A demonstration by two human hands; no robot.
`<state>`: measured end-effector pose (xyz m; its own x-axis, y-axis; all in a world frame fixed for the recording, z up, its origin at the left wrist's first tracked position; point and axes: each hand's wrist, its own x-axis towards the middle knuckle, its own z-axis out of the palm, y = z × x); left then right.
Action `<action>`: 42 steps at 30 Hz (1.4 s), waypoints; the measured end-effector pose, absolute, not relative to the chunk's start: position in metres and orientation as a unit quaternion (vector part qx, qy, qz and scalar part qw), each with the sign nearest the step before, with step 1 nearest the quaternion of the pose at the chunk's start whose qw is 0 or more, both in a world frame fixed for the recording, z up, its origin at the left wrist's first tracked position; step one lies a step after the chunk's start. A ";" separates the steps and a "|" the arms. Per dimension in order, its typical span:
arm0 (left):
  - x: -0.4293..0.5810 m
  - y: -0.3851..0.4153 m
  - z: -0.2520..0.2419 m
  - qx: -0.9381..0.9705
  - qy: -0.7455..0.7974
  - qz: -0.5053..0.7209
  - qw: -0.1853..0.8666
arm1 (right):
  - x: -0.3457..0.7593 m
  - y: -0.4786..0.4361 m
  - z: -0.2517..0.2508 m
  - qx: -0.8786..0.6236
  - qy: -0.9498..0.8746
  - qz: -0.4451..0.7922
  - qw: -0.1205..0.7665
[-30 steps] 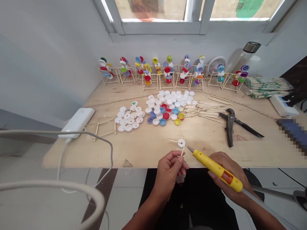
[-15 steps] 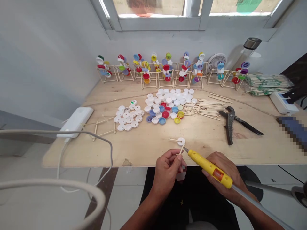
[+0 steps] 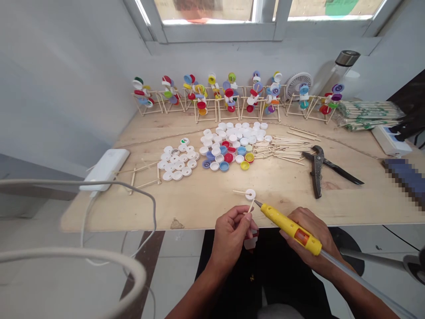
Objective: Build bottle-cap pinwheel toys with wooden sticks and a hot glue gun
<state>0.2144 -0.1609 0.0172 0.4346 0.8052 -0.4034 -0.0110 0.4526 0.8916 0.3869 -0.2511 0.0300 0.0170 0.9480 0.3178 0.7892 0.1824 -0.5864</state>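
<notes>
Between the thumb and fingers of my left hand (image 3: 229, 237) is a short wooden stick (image 3: 251, 206), tilted up over the table's front edge. My right hand (image 3: 310, 235) wraps round a yellow glue gun (image 3: 277, 220), and a long translucent glue stick (image 3: 352, 280) trails from its back end. The gun's metal nozzle meets or nearly meets the tip of the held stick. Just beyond lies a white bottle cap (image 3: 253, 197) with a hole in its middle. Another thin stick (image 3: 238, 192) reaches from that cap to the left.
White caps with holes (image 3: 179, 165), mixed caps (image 3: 224, 166), loose sticks (image 3: 288, 148) and pliers (image 3: 317, 177) lie on the table (image 3: 206, 199). Cap-and-stick models (image 3: 229, 106) line the back. A stick frame (image 3: 146, 184) and white power bank (image 3: 104, 170) are left; a cable (image 3: 133, 261) loops in front.
Both hands hold nearly the same pose, with the stick and nozzle still together. The whole view has shifted very slightly.
</notes>
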 end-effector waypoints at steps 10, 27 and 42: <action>0.214 -0.162 0.017 0.434 0.453 0.279 0.727 | 0.386 -0.253 0.029 -0.626 -0.692 0.130 0.335; 0.212 -0.162 0.015 0.440 0.449 0.278 0.726 | 0.386 -0.255 0.026 -0.620 -0.703 0.142 0.318; 0.214 -0.160 0.009 0.420 0.437 0.263 0.751 | 0.424 -0.261 0.050 -0.610 -0.658 -0.042 0.439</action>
<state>0.2137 -0.1596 0.0090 0.4792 0.7617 -0.4361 -0.0277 0.5097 0.8599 0.4245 -0.2613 0.0496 0.1309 0.7659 0.6295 0.8400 0.2516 -0.4808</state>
